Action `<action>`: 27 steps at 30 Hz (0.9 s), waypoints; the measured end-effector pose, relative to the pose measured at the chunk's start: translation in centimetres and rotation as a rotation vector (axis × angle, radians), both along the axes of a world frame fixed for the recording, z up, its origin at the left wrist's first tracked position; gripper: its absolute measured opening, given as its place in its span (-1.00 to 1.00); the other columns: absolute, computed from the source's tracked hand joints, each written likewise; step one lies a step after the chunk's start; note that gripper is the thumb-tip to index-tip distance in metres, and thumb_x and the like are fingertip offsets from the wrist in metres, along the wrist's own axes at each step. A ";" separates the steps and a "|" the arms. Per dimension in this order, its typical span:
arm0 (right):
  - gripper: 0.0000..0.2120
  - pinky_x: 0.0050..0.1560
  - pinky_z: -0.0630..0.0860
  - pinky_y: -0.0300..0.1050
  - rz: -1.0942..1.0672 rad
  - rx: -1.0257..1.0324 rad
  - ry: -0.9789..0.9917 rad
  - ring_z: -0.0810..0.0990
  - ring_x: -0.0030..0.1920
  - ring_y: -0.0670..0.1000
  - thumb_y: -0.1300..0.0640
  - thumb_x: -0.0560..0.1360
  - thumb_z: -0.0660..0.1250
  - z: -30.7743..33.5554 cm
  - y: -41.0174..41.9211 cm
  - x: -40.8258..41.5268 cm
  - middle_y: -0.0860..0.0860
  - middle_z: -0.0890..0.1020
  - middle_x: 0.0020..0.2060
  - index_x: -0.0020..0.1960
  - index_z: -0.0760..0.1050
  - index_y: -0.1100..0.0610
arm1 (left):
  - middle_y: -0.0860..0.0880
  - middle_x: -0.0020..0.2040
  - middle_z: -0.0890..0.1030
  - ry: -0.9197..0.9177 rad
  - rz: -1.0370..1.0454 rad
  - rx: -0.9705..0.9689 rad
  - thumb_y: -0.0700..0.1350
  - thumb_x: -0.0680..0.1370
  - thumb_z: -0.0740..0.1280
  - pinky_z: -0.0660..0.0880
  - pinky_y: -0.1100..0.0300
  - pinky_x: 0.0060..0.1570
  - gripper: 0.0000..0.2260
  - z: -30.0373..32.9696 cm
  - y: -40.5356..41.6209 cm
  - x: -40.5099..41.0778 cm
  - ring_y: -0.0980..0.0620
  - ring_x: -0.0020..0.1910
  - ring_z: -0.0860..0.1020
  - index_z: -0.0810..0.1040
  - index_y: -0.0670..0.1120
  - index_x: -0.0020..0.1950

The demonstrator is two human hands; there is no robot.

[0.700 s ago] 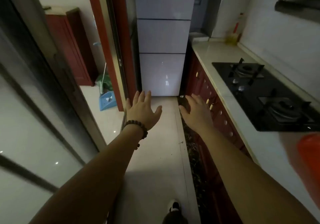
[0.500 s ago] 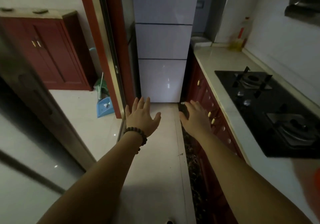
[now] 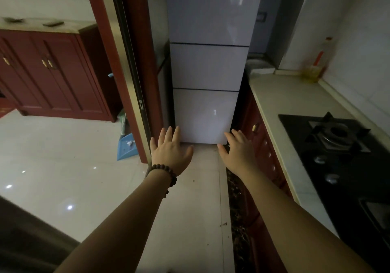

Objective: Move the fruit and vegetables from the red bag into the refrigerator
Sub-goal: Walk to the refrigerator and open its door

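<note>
A: Where is the refrigerator (image 3: pixel 207 66)?
B: Straight ahead, doors closed, beside the counter (image 3: pixel 280 104).
A: And the hands?
B: Left hand (image 3: pixel 169 152) and right hand (image 3: pixel 239 152) reach out, fingers spread, holding nothing.

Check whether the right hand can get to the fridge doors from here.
Probably yes. The right hand is open and empty, stretched toward the fridge, with only bare floor between. All three doors look closed. How near it is, one view cannot settle.
</note>
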State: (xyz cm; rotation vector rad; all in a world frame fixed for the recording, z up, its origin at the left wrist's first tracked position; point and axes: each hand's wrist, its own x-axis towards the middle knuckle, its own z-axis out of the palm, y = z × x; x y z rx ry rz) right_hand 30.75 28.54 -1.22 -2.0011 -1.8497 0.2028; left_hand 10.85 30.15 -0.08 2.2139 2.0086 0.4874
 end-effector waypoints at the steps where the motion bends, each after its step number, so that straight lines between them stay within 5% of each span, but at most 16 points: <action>1: -0.48 0.46 0.07 0.21 0.005 -0.003 -0.008 0.03 0.52 0.10 -0.09 0.58 0.13 -0.1 1.6 0.1 0.09 0.20 0.49 0.47 0.21 0.09 | 0.00 0.55 0.05 -0.006 0.006 -0.008 0.26 0.55 0.09 -0.15 -0.12 0.45 -0.35 -0.2 1.4 0.0 -0.02 0.53 -0.06 -0.02 0.04 0.54; 27: -0.49 0.45 0.00 0.23 -0.052 0.138 -0.083 0.06 0.51 0.14 -0.07 0.58 0.15 5.3 48.9 -1.0 0.12 0.20 0.48 0.46 0.23 0.12 | -0.05 0.56 -0.01 -0.083 -0.082 0.037 0.26 0.54 0.10 -0.07 -0.10 0.48 -0.33 3.9 49.0 0.2 -0.07 0.53 -0.09 -0.08 0.04 0.54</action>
